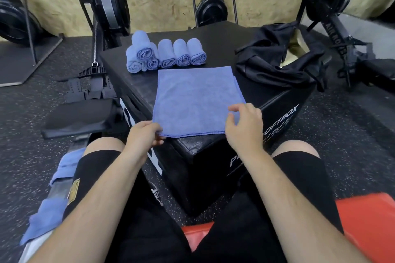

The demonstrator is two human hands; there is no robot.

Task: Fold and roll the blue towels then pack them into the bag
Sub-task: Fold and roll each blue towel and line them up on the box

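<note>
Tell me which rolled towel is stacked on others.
The rolled towel at the left end of the row: it rests atop two rolls, while the three to its right lie directly on the black box.

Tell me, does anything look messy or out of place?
The folded towel lies neat. But loose blue towels lie crumpled beside the person's left leg, off the black box, and the black bag slumps over the box's far right edge.
</note>
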